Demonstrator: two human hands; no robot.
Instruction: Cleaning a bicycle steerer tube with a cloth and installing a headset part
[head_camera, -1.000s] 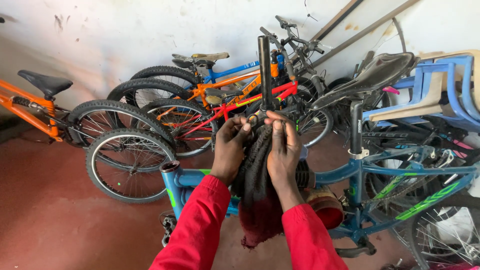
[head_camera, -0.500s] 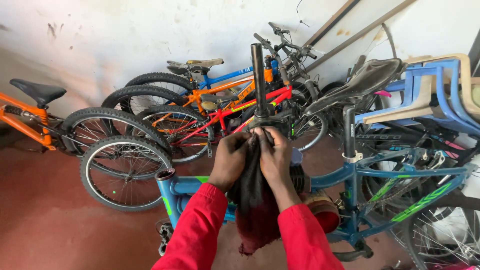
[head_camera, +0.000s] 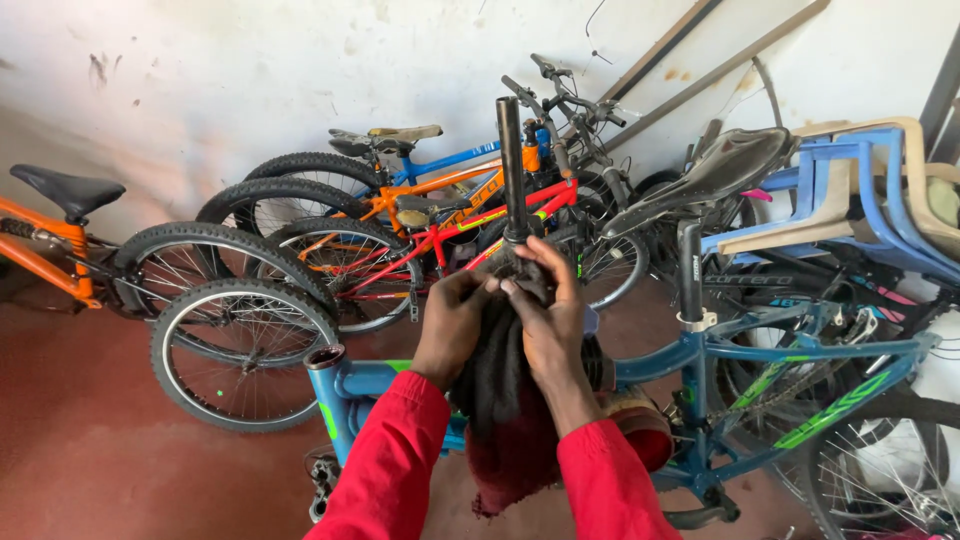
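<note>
A dark, limp cloth (head_camera: 500, 400) is held bunched by the left hand (head_camera: 452, 325) and right hand (head_camera: 552, 318).
A black cylindrical tube (head_camera: 510, 165) is seen upright at twelve o'clock; a blue metal bicycle frame (head_camera: 760, 350) is crowded by knobby-tyred bicycles (head_camera: 400, 215).

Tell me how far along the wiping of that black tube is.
In hand: the left hand and right hand both press a dark cloth around the lower end of the black tube, held upright over the blue bicycle frame. Done: the bare upper stretch looks free of obvious dirt, though that is hard to judge. Left: the covered lower part, hidden by the cloth.
</note>
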